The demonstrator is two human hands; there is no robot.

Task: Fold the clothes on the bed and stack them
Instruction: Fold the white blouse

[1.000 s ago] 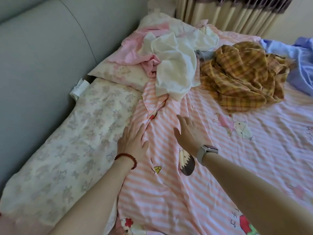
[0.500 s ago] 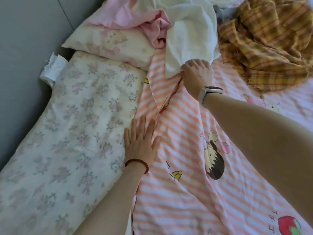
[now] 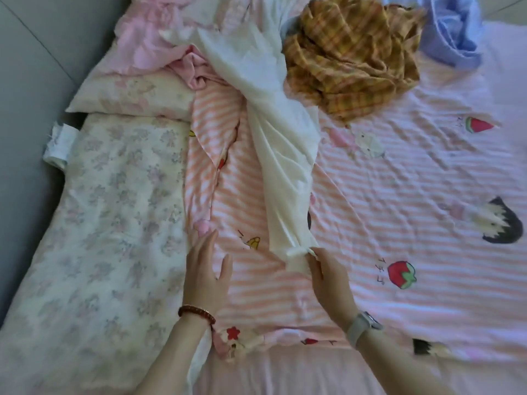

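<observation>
**White cloth gripped at one end, pile not yet touched by folding**

White fabric bunches inside the right hand point(image 3: 328, 270), whose fingers and thumb pinch the near end of a white garment point(image 3: 281, 155). The left hand point(image 3: 206, 273) lies flat with straight fingers spread on the striped sheet point(image 3: 399, 223), just beside the floral quilt point(image 3: 99, 223), holding nothing.

From the pinch, the white garment runs as a long twisted rope away from the person, up to the heap at the far end of the bed. There it lies between a pink garment point(image 3: 148, 49) and a plaid garment point(image 3: 348, 52), touching both; a blue garment point(image 3: 445, 27) sits beyond the plaid one. None is folded, and no stack is visible.

The risk, as I judge it: a one-point grip on a twisted piece may drag the pink or plaid garments along, since the far end looks tangled among them. The sheet itself could also ruck up under the sliding cloth.

Both forearms reach forward from the near edge, the right wrist angled inward, the left palm down.
</observation>
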